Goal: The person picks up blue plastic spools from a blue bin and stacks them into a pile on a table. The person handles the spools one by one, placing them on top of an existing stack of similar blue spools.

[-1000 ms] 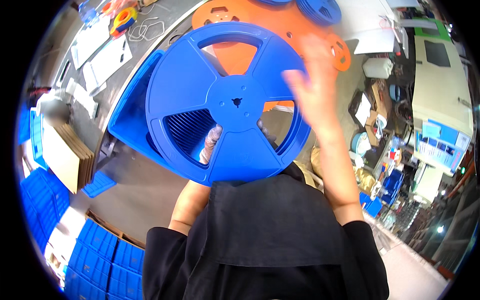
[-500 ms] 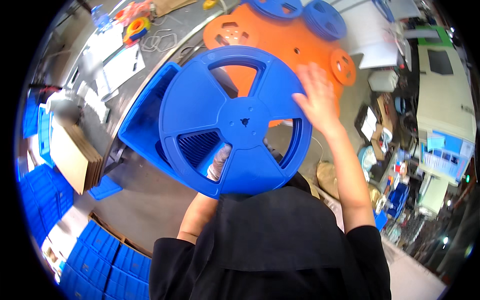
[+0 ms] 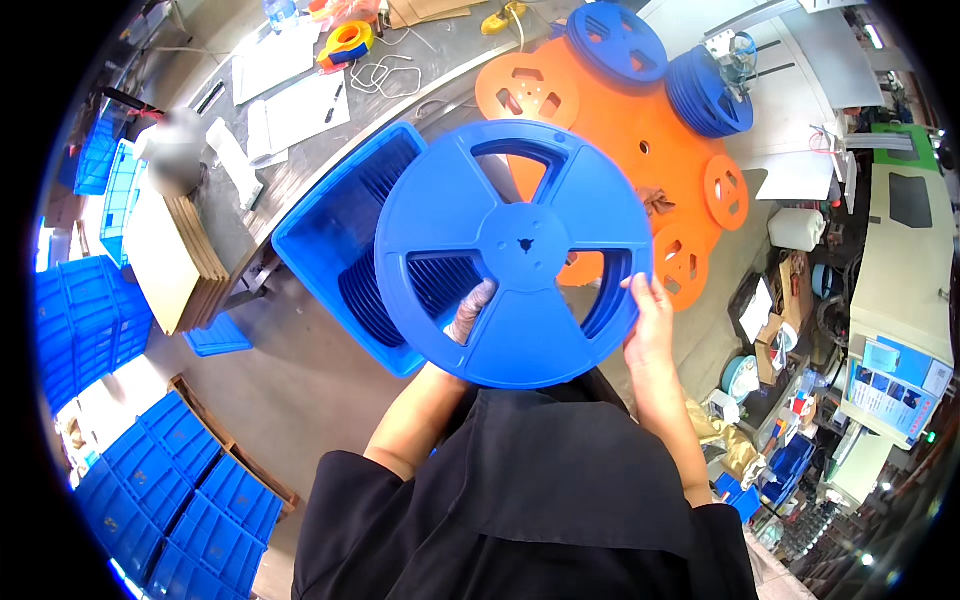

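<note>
In front of my body I hold a stack of large blue plastic reels, their round faces with wide cut-out windows turned up toward me. My left hand, in a greyish glove, reaches through the lower-left window and grips the stack there. At the right rim, my right hand is closed on the edge, its thumb on top and the other fingers partly hidden. Beside the stack on the left is a blue crate with more blue reels standing in it on edge.
Beyond the reels is an orange turntable with round orange stations, two of them bearing blue reels. A grey workbench at the left carries papers, tape rolls and cardboard sheets. Stacked blue crates stand lower left.
My right hand, spread and blurred by the upper-right rim before, has come down and closed on the right edge. The view has shifted, and more of the crate and turntable shows.
</note>
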Tool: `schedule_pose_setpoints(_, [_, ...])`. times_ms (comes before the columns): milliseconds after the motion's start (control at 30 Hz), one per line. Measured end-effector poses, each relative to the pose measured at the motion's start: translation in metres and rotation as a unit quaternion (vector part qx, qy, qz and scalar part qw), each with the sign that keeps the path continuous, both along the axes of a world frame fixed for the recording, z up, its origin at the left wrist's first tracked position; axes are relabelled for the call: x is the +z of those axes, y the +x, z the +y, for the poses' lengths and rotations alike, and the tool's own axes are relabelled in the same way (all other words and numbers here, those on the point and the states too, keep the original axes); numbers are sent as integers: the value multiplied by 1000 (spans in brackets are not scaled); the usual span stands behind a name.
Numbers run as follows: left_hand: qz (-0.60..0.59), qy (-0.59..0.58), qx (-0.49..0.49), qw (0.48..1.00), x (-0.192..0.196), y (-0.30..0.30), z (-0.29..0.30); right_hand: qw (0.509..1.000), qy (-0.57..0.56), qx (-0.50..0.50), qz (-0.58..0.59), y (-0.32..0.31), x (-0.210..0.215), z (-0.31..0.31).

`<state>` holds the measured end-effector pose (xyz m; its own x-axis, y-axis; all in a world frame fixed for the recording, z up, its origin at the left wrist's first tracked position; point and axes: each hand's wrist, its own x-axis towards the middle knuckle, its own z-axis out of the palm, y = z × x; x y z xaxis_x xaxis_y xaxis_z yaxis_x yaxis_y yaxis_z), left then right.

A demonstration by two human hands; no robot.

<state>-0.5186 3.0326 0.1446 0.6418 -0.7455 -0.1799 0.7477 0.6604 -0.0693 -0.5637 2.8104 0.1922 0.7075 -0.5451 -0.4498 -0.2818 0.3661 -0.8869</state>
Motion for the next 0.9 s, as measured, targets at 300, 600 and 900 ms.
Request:
schedule_pose_setpoints(300, [93,44,86,991,-63,-16,63,985,-62,-7,-162,26,60,-33])
schedule_pose_setpoints(600, [68,136,85,985,-46,-19,95,984,17,-10,-177,-5,45,-43])
schedule_pose_setpoints(900, [22,175,129,976,-47,-20,97,982,-31,10,-188,-2,55,-32])
